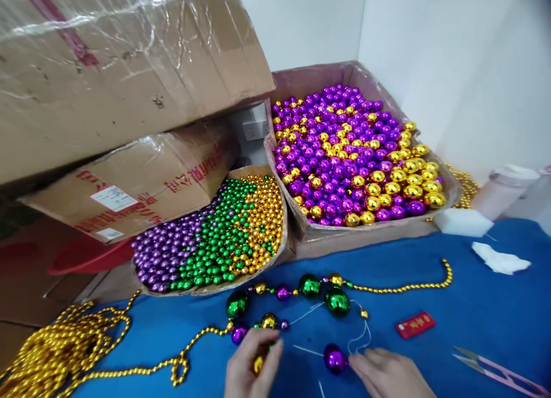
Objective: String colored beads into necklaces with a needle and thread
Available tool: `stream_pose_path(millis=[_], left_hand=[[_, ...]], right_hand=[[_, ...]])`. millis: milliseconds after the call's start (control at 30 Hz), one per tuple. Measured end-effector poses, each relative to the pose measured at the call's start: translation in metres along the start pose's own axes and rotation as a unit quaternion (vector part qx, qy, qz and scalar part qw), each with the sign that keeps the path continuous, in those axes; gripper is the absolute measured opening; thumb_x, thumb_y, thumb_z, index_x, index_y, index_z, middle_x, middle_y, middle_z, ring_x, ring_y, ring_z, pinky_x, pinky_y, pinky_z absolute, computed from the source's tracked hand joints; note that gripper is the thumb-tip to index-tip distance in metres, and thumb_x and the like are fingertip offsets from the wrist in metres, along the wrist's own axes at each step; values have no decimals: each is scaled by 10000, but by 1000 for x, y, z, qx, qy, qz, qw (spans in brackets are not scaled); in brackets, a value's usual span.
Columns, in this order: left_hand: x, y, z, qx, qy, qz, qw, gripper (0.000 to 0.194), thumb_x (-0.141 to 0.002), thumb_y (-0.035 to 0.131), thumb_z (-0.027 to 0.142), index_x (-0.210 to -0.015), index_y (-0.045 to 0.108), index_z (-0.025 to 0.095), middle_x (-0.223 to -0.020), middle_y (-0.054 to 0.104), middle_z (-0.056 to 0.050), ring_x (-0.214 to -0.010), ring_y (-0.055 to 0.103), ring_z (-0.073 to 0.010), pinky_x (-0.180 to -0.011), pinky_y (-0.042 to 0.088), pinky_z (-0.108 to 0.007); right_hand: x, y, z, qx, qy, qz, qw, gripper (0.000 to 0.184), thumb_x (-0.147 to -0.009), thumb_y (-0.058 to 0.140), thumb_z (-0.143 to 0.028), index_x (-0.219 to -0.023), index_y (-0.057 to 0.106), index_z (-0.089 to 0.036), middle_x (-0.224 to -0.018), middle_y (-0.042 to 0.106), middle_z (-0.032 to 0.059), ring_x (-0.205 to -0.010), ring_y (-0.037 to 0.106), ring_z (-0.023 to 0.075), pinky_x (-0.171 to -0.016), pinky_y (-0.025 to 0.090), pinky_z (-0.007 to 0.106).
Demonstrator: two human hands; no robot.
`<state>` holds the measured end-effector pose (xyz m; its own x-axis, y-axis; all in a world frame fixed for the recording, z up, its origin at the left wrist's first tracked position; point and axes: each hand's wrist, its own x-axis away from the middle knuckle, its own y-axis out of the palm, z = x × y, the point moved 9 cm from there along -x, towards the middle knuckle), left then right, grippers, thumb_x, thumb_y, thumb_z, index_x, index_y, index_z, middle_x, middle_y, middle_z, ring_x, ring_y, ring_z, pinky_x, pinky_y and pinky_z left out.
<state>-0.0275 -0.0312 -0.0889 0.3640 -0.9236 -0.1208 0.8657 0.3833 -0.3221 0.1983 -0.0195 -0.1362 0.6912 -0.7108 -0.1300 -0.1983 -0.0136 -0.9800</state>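
My left hand (252, 363) is at the bottom edge, fingers pinched around a small gold bead (258, 364). My right hand (390, 374) lies just right of a large purple bead (334, 358), fingertips touching it and a thin white thread (359, 337); nothing shows in its grasp. Above them on the blue cloth (473, 306) lies a partly strung necklace (297, 297) of large green, gold and purple beads, joined to a gold bead chain (404, 286).
A cardboard box of large purple and gold balls (353, 151) and a smaller box of purple, green and gold beads (210, 237) stand behind. A gold chain pile (55, 346) lies left. A red lighter (415, 324), pink snips (499, 370), a tissue (499, 259) and a cup (503, 188) lie right.
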Motion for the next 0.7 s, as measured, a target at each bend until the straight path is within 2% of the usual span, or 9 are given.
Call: stream_pose_path(millis=[33,100,200,233,267,367,500,633,700], left_hand=[[4,10,10,-70,67,-42,994,119,-725,724,275,-841,749,280,-767,686,-64,-691,616,-218,-631,469,-274],[16,41,18,-226,161,-146,950,327,-730,691,187,-1020,728,334,-801,699,-90,-720,625,-261,-613,458,-300],[31,84,6,-422,203,-255,846,551,-723,611,58,-1200,633,333,-813,713,-138,-732,636,-316,-557,436,-319],[33,94,3,-449,208,-274,824,560,-724,585,38,-1212,626,311,-812,715,-156,-731,641,-327,-555,435,-328],[34,101,2,-461,212,-281,815,551,-723,566,25,-1204,634,284,-801,716,-171,-723,644,-334,-559,437,-339],[29,106,3,-451,211,-267,825,495,-698,544,-3,-1123,683,207,-772,715,-199,-709,647,-341,-581,439,-361],[14,85,6,-438,189,-214,852,499,-657,602,12,-1107,680,213,-787,722,-176,-721,649,-336,-589,433,-342],[0,51,11,-264,127,-157,943,401,-732,667,215,-1124,651,294,-837,740,-84,-668,652,-254,-594,438,-287],[-3,42,7,-187,82,-148,968,356,-748,658,272,-1102,661,312,-793,736,-47,-620,635,-222,-588,436,-271]], right_hand=[[-3,0,-4,15,-9,7,1000,222,-734,547,-79,-831,583,-275,-645,666,-56,-527,656,150,-437,382,238],[-10,3,-13,30,-21,21,999,256,-673,586,-84,-838,587,-279,-640,668,-57,-514,654,168,-432,379,253],[-21,9,-26,46,-25,48,997,213,-628,610,-104,-768,582,-263,-602,667,-44,-486,645,185,-415,361,258],[-24,10,-28,50,-25,58,997,196,-626,610,-108,-751,576,-256,-592,667,-41,-483,642,183,-415,359,253],[-25,11,-30,52,-26,68,996,177,-636,606,-114,-743,570,-251,-588,668,-37,-487,639,177,-422,362,245],[-25,4,-24,51,-26,90,994,141,-691,573,-108,-738,556,-240,-582,666,-29,-498,628,156,-453,375,223],[-12,-27,5,25,-9,103,994,198,-771,507,-80,-815,580,-258,-617,668,-24,-531,636,143,-478,395,204],[0,-55,29,-80,21,98,992,232,-850,460,-141,-874,629,-298,-726,707,-19,-558,656,127,-515,460,186],[4,-58,35,-79,29,77,993,261,-853,442,-141,-904,646,-295,-768,719,-1,-583,673,144,-533,503,205]])
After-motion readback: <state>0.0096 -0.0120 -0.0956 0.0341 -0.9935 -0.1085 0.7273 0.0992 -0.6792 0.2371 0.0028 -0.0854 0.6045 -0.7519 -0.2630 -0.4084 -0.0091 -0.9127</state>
